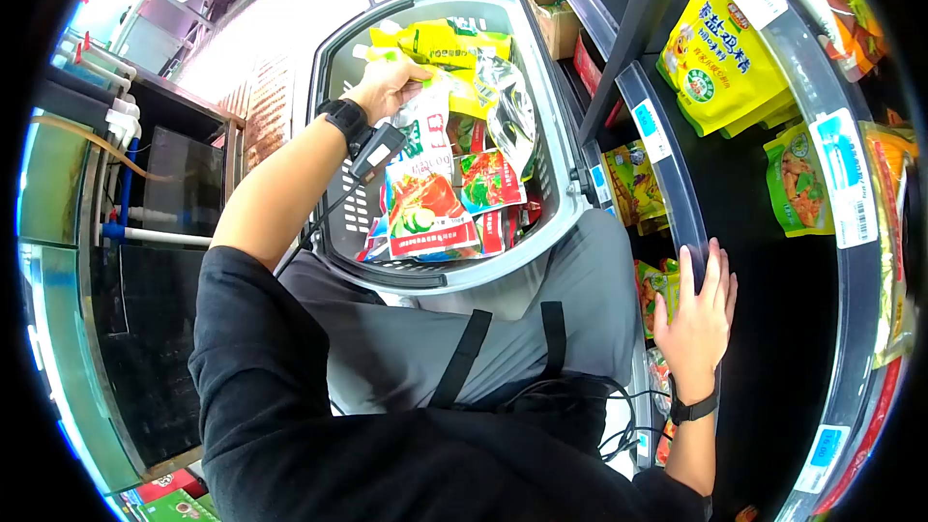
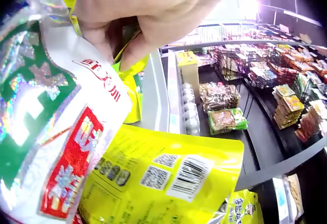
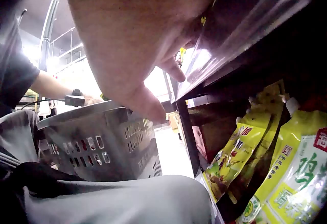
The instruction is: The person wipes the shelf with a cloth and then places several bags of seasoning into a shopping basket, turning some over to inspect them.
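A grey plastic basket (image 1: 336,87) in the head view holds several seasoning packets. Inside it, my left hand (image 1: 391,82) pinches a yellow packet (image 2: 134,93) between thumb and fingers. Close by are a white packet with green and red print (image 2: 97,81) and a yellow pouch with a barcode (image 2: 168,175). Red-and-white packets (image 1: 425,208) lie nearer my body in the basket. On the right, my right hand (image 1: 698,324) rests on the shelf's edge strip with its fingers extended and holds nothing.
Shelves with price tags (image 1: 846,179) rise along my right, stocked with yellow pouches (image 1: 720,63) and a green-yellow packet (image 1: 800,182). My grey-trousered knee (image 1: 590,280) is against the basket's near side. Tanks and white pipes (image 1: 164,237) stand to the left.
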{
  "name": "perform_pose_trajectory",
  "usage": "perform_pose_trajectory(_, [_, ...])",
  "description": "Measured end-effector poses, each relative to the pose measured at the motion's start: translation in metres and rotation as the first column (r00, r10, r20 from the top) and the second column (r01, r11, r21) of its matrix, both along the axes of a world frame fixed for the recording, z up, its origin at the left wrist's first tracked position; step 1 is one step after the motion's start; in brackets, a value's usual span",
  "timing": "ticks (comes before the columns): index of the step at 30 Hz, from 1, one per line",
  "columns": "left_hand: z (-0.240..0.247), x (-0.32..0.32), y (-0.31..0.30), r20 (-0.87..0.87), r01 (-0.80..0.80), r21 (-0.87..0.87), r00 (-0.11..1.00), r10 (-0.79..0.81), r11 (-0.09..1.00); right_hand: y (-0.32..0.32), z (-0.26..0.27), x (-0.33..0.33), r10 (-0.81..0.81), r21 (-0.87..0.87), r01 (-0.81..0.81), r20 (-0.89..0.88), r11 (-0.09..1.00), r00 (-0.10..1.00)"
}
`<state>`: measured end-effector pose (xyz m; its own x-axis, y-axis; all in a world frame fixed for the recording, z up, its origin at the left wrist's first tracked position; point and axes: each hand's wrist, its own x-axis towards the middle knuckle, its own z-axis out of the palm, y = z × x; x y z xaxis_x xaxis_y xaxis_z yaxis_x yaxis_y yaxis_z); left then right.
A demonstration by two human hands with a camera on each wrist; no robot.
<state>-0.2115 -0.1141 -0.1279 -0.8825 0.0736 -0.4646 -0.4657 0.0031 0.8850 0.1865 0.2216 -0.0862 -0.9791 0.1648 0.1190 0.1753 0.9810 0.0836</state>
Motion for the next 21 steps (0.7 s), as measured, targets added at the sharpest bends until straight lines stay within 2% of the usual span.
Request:
perform_pose_trajectory(3, [0.030,0.018,0.014,-0.073,-0.033,-0.032,0.997,0.031,0.999,0.000,0.002,0.000,0.001,-0.010,-0.001,-0.004,1.000,1.000])
perform_pose_trajectory(4, [0.047,0.031,0.025,-0.120,-0.099,0.018,0.988,0.101,0.995,0.000,0.002,0.001,0.003,-0.019,-0.003,-0.001,1.000,1.000])
perform_pose_trajectory(5, [0.052,0.026,0.022,-0.126,-0.099,0.020,0.987,0.101,0.995,0.001,0.001,0.002,0.003,-0.018,-0.003,-0.007,1.000,1.000])
perform_pose_trajectory(8, [0.080,0.007,0.000,-0.203,0.023,0.096,0.979,-0.003,0.995,0.001,0.002,0.003,0.018,-0.030,-0.018,-0.016,0.999,1.000])
perform_pose_trajectory(9, [0.098,0.007,-0.006,-0.172,0.075,0.143,0.984,-0.050,0.987,0.001,0.003,0.003,0.021,-0.029,-0.021,-0.026,0.999,0.999])
perform_pose_trajectory(13, [0.165,0.049,-0.024,-0.312,0.106,0.232,0.950,-0.030,0.967,0.002,0.003,0.005,0.030,-0.042,-0.032,-0.034,0.999,0.999])
perform_pose_trajectory(15, [0.189,0.076,-0.030,-0.323,0.087,0.339,0.946,0.029,0.937,0.000,0.004,0.004,0.028,-0.063,-0.030,-0.029,0.998,0.999])
perform_pose_trajectory(16, [0.196,0.091,-0.030,-0.323,0.080,0.339,0.946,0.035,0.937,-0.001,0.005,0.005,0.035,-0.063,-0.037,-0.028,0.997,0.999])
perform_pose_trajectory(18, [0.202,0.116,-0.025,-0.450,0.100,0.336,0.891,0.066,0.936,-0.002,0.007,0.005,0.039,-0.081,-0.042,-0.038,0.996,0.999])
perform_pose_trajectory(21, [0.193,0.159,-0.006,-0.470,0.054,0.375,0.872,0.139,0.925,-0.003,0.014,0.006,0.064,-0.146,-0.071,-0.055,0.987,0.996])
